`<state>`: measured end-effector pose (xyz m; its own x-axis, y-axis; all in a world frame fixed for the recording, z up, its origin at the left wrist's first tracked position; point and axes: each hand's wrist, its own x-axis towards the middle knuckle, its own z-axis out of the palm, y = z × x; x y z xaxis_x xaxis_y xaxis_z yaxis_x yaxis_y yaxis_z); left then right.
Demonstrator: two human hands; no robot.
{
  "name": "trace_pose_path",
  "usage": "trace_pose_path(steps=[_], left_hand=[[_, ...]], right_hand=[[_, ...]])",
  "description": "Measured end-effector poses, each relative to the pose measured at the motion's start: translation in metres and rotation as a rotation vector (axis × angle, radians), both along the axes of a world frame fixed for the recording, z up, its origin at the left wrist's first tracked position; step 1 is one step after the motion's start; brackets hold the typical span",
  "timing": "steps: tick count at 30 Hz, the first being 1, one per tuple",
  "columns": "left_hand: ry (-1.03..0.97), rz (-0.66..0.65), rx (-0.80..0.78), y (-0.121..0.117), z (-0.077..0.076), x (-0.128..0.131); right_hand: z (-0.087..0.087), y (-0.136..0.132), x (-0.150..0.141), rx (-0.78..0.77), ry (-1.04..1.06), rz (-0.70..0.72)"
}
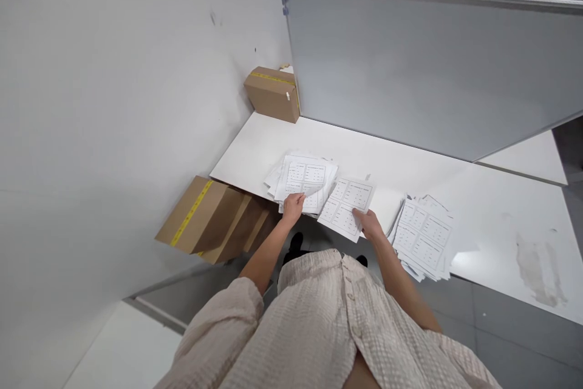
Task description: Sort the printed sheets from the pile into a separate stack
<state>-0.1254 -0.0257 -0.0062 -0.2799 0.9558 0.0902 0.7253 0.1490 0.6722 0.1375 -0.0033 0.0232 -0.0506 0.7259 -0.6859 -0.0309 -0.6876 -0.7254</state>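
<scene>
My left hand [294, 208] pinches the near edge of the top sheet on the left paper pile [298, 176]; that sheet's edge curls up a little. Between thumb and fingers, my right hand [368, 223] grips a printed sheet [346, 206] with boxed forms on it. This sheet lies tilted over the table's front edge, between the two piles. Right of my right hand, a second, loosely stacked paper pile [423, 234] bears the same kind of boxed print and juts past the table edge.
The white table [492, 237] runs along a grey partition panel [423, 67]. A taped cardboard box [273, 96] stands in the far left corner. Several more cardboard boxes [195, 213] lean below the table's left end, beside the wall [136, 104]. A stain [540, 270] marks the right side.
</scene>
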Motion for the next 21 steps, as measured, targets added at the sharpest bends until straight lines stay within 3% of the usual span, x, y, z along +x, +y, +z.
trace_pose_path(steps=[4, 9, 13, 18, 21], left_hand=[[-0.151, 0.141, -0.058, 0.001, 0.009, 0.002], [-0.242, 0.105, -0.125, 0.004, 0.013, -0.002], [-0.341, 0.138, -0.090, 0.006, 0.014, -0.006], [-0.362, 0.177, -0.012, -0.005, 0.037, 0.011], [-0.364, 0.030, 0.066, -0.022, 0.052, 0.036]], right_hand=[[-0.001, 0.001, -0.007, 0.028, 0.005, 0.008], [0.000, -0.003, -0.006, 0.060, -0.005, 0.016], [0.000, -0.004, 0.002, 0.087, 0.011, 0.011], [0.008, 0.000, 0.000, 0.036, 0.044, 0.058], [0.014, 0.002, -0.010, -0.020, 0.081, 0.108]])
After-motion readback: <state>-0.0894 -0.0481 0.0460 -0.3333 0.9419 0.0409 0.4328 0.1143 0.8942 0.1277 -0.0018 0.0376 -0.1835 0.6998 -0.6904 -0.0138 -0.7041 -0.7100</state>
